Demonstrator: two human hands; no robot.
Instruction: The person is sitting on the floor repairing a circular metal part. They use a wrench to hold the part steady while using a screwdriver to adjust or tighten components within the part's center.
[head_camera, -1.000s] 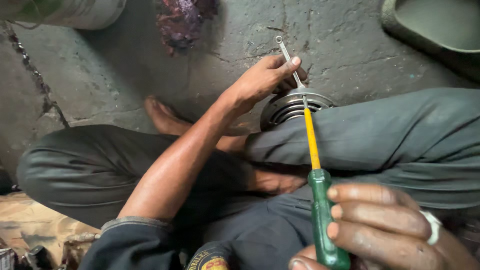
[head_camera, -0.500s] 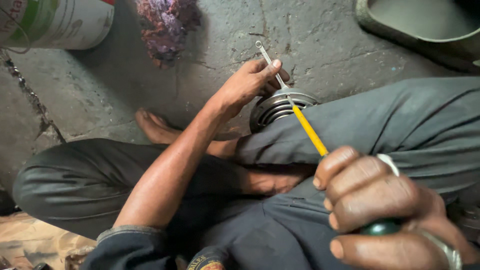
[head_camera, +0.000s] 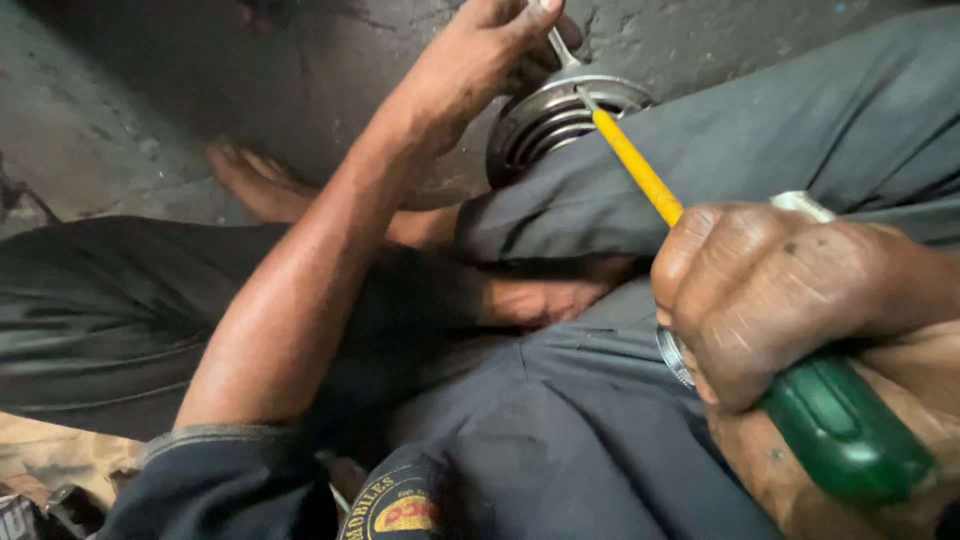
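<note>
Grey concrete floor under my crossed legs. One ribbed metal part (head_camera: 555, 125) rests by my knee; my left hand (head_camera: 480, 60) pinches one thin rod above it, my right hand (head_camera: 770, 295) clenches one screwdriver (head_camera: 700, 260) touching its rim.

Dark grey trousers (head_camera: 780, 150) cover both legs, and the feet are bare. The dark shirt has a rolled cuff (head_camera: 215, 440) and a round yellow-and-red emblem (head_camera: 400, 505). A metal ring (head_camera: 675, 355) circles one finger.

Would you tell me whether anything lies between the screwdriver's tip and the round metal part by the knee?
Nothing visible does: the screwdriver, gripped by the right hand, reaches straight to the metal part, which the left hand steadies from above.
</note>
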